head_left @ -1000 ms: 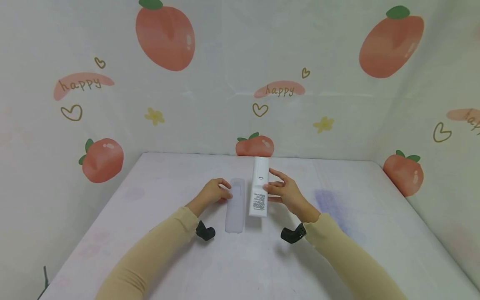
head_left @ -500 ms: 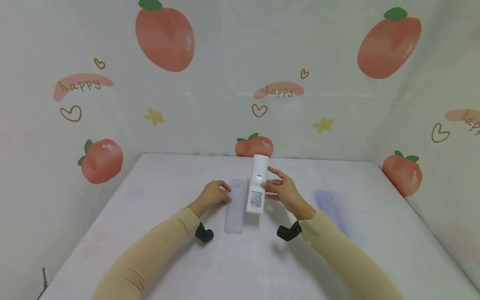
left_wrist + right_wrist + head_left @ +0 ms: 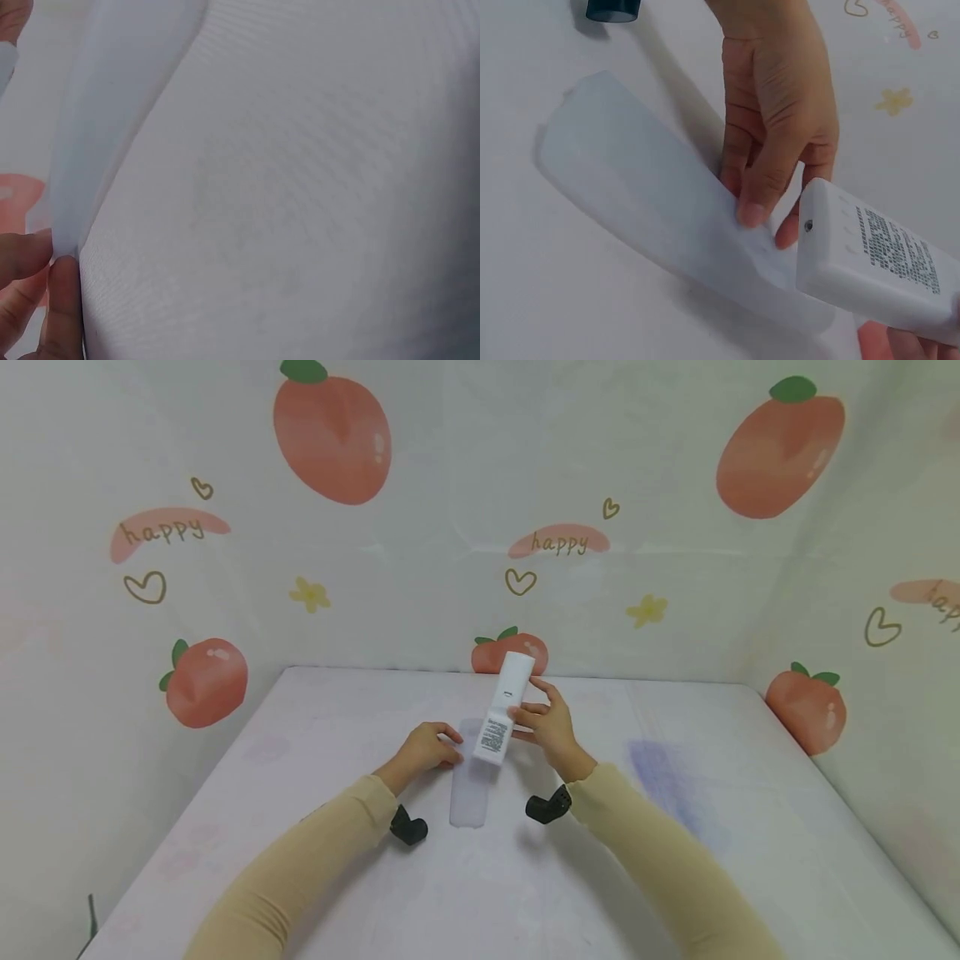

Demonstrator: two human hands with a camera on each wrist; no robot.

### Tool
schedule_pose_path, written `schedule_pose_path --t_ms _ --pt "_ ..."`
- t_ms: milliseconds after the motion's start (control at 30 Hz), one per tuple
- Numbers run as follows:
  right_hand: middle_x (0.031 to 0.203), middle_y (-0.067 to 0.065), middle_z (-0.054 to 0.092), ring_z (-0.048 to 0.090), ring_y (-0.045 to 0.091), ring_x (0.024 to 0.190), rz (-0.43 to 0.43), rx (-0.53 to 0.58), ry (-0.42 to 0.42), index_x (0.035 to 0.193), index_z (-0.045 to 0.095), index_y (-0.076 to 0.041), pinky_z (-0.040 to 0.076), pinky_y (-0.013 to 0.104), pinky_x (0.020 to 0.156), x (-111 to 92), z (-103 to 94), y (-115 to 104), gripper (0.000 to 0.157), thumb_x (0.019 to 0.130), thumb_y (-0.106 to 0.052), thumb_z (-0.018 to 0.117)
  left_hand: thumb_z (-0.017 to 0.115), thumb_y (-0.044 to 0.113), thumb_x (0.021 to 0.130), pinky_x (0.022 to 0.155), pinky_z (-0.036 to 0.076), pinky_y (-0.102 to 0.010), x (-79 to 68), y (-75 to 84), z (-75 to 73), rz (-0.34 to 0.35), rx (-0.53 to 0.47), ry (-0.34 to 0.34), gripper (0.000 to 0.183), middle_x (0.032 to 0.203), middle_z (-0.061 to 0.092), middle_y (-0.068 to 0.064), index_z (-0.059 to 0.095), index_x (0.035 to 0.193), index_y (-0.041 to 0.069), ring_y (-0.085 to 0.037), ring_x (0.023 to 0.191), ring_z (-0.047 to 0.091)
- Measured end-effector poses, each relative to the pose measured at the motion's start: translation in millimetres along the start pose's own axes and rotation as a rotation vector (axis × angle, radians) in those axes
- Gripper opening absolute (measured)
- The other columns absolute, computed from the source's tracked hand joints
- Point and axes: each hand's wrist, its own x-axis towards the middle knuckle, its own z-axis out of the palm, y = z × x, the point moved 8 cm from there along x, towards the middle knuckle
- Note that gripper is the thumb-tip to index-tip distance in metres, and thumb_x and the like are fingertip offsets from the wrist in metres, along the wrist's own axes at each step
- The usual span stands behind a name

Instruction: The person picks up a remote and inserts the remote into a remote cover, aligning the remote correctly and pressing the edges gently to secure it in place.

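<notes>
A white remote control (image 3: 504,706), its back with a printed label and a battery-cover catch facing me, is held up at a tilt by my right hand (image 3: 553,727), thumb and fingers at its sides. Beneath its lower end lies a translucent, long remote cover (image 3: 468,806). My left hand (image 3: 426,750) pinches that cover's left edge between thumb and fingers, as the left wrist view shows on the cover (image 3: 112,112). In the right wrist view the remote's end hangs over part of the cover; little of my right hand (image 3: 919,346) shows there.
Under everything is a pale cloth-covered table (image 3: 480,893) with a purple smudge at its right. A white curtain (image 3: 442,460) printed with fruit and "happy" surrounds the back and sides. Black wrist cameras (image 3: 549,806) jut inward from both wrists.
My right hand has moved left and up with the remote, which now leans and overlaps the cover where it was beside it. The left hand and the cover have stayed nearly still.
</notes>
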Motion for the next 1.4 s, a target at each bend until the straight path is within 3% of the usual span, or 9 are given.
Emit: schedule_pose_path --t_ms 367,767,1100,1400 --pt "0.101 0.017 0.059 0.067 0.020 0.077 -0.049 -0.019 0.101 0.145 0.040 -0.018 0.059 0.046 0.074 7.8 12.6 3.8 0.072 0.083 0.006 0.070 0.074 -0.002 0.075 0.064 0.057 -0.024 -0.1 0.5 0.9 -0.001 -0.033 -0.001 0.028 0.082 0.064 -0.010 0.067 0.102 0.003 -0.014 0.066 0.064" --pt "0.104 0.019 0.061 0.068 0.025 0.087 -0.069 -0.142 0.190 0.143 0.044 -0.022 0.059 0.046 0.074 14.8 8.5 12.3 0.073 0.081 0.002 0.075 0.072 -0.001 0.075 0.062 0.055 -0.023 -0.1 -1.0 0.8 -0.003 -0.025 0.004 0.027 0.079 0.061 -0.008 0.067 0.102 0.004 -0.013 0.063 0.061" --pt "0.097 0.017 0.060 0.069 0.022 0.077 -0.135 -0.163 0.234 0.141 0.046 -0.018 0.059 0.047 0.071 16.1 11.4 10.4 0.073 0.079 0.003 0.076 0.071 0.000 0.075 0.062 0.056 -0.023 -1.0 -1.3 -0.1 0.004 -0.015 0.015 0.027 0.079 0.060 -0.008 0.068 0.102 0.004 -0.014 0.064 0.062" --pt "0.099 0.016 0.058 0.066 0.025 0.084 -0.159 -0.225 0.230 0.142 0.046 -0.019 0.060 0.043 0.070 15.6 16.8 6.6 0.071 0.081 0.001 0.075 0.071 0.000 0.075 0.064 0.056 -0.024 -1.7 -2.8 -0.7 -0.001 -0.041 0.026 0.028 0.081 0.060 -0.009 0.067 0.102 0.004 -0.014 0.067 0.062"
